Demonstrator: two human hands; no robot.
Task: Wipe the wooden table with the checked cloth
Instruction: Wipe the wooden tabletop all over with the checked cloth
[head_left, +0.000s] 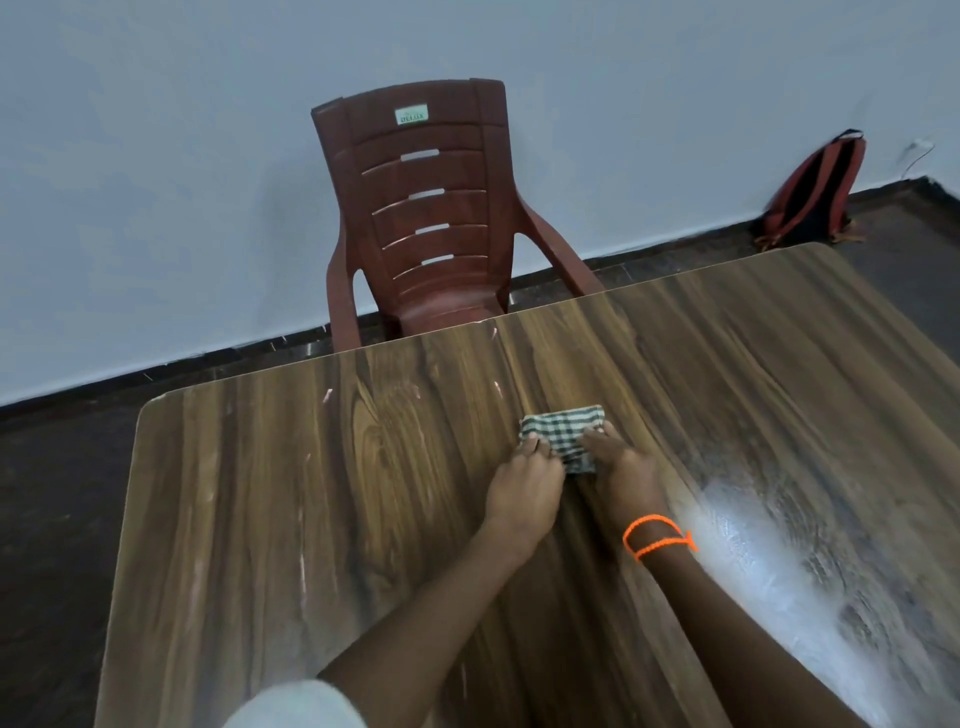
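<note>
The folded checked cloth is pressed flat on the wooden table near its far edge, long axis left-right, by the left hand and right hand, fingers laid together on its near side.

Head camera: looks forward-down, near wooden table.

One cloth, one chair, one backpack
</note>
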